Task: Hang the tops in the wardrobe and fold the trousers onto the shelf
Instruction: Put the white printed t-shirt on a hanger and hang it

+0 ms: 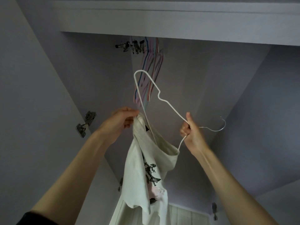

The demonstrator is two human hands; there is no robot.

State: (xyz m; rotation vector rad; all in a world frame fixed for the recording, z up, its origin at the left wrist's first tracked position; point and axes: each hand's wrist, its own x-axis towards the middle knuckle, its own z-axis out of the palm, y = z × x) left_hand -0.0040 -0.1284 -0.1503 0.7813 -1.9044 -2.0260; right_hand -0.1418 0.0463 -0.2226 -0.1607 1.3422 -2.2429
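White top [141, 161] half on hanger [168, 103], label unreadable.

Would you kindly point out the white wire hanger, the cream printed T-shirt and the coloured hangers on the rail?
white wire hanger [168, 101]: head view, on its sloping shoulder wire.
cream printed T-shirt [138, 172]: head view, on its plain front fabric.
coloured hangers [154, 62]: head view, on the bunched pink wires.

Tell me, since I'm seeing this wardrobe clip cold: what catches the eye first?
At centre, a white wire hanger is half threaded into the neck of a cream printed T-shirt hanging between two raised arms. The left hand pinches the shirt's collar, while the right hand grips the hanger near its hook. Above them, a bunch of pastel hangers dangles inside the wardrobe.
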